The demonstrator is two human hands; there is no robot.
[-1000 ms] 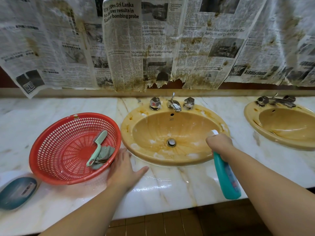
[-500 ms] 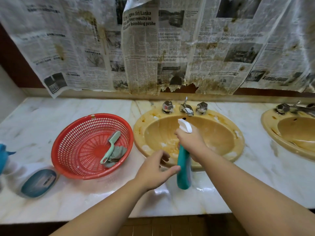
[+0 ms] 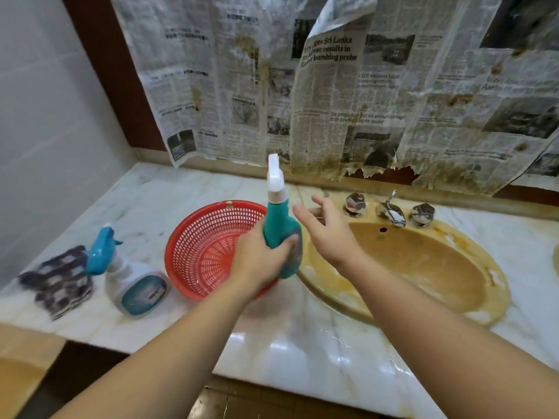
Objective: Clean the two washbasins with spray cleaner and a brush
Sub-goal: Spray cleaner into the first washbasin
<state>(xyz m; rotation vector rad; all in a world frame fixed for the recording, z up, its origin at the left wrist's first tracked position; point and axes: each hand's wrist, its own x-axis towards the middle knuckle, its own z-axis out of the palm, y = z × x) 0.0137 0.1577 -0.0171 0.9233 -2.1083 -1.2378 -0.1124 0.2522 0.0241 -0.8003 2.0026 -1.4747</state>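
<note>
Across the frame's centre, over the foam-streaked washbasin [image 3: 402, 267] and red basket [image 3: 208, 249], the teal spray bottle [image 3: 282, 234] has passed from the right hand [image 3: 329, 234], now empty and spread, to the gripping left hand [image 3: 260, 261], so spraying seems finished and brushing next.

newspaper [image 3: 329, 95]: seemingly "sri lanka… bombing probe"

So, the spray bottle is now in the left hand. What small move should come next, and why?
Probably set the teal spray bottle down on the marble counter beside the red basket. The left hand grips it upright over the basket, and the right hand is open and holds nothing. The washbasin already shows white foam patches, so brushing seems the next step.
</note>
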